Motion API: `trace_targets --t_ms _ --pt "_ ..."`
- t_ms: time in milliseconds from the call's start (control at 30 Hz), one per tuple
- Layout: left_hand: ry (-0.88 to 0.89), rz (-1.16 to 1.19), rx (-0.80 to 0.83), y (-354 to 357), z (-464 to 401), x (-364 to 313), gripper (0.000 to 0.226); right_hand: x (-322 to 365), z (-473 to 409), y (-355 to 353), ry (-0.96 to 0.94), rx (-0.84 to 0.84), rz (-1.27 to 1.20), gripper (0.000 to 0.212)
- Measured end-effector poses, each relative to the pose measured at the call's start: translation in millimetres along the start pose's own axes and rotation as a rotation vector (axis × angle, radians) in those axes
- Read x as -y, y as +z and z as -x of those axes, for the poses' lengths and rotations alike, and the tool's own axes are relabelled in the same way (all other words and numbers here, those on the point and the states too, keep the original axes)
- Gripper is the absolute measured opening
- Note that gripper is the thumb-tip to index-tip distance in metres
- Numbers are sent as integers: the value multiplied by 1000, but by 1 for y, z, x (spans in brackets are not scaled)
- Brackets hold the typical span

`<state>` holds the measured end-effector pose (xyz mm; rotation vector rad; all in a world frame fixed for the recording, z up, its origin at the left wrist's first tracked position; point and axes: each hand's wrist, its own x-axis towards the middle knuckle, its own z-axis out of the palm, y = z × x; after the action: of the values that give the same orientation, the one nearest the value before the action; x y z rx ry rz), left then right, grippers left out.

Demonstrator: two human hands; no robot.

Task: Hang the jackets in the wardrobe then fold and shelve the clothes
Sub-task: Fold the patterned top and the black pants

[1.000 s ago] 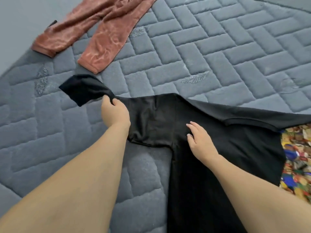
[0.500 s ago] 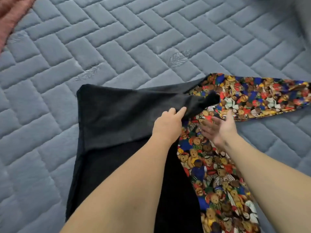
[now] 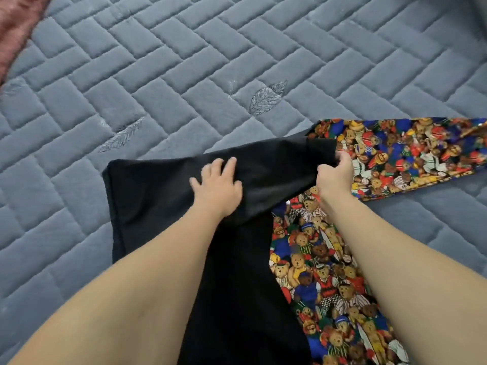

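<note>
A black garment (image 3: 147,196) lies flat on the quilted grey bed cover (image 3: 184,75), its left sleeve folded across the body. My left hand (image 3: 217,188) presses flat on the folded black cloth with fingers spread. My right hand (image 3: 334,177) grips the end of the black sleeve at its right edge. Under and to the right of the black garment lies a garment printed with colourful teddy bears (image 3: 329,272), one sleeve stretching to the right edge.
A reddish-brown garment (image 3: 15,30) shows at the top left corner. The grey bed cover spreads wide beyond and to the left of the clothes.
The black sleeve has been folded across from the left to the right. My left hand let go and now lies flat on it; my right hand has taken hold of the sleeve end.
</note>
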<state>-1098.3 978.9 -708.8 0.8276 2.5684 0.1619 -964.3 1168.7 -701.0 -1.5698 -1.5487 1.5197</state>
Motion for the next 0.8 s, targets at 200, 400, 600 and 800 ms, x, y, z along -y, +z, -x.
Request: trace_targets --t_ms 200,400,600,800 --pt "-283 116 180 12 -34 2 76 -10 -6 17 -448 -100 869 57" --pt "-419 197 339 25 -61 -7 99 -64 -19 51 -638 333 1384 70" --pt "-448 154 343 39 -68 -10 96 -84 -27 58 -683 243 1381 74" --pt "-479 132 332 40 -72 -12 87 -79 -28 58 -656 305 1396 75"
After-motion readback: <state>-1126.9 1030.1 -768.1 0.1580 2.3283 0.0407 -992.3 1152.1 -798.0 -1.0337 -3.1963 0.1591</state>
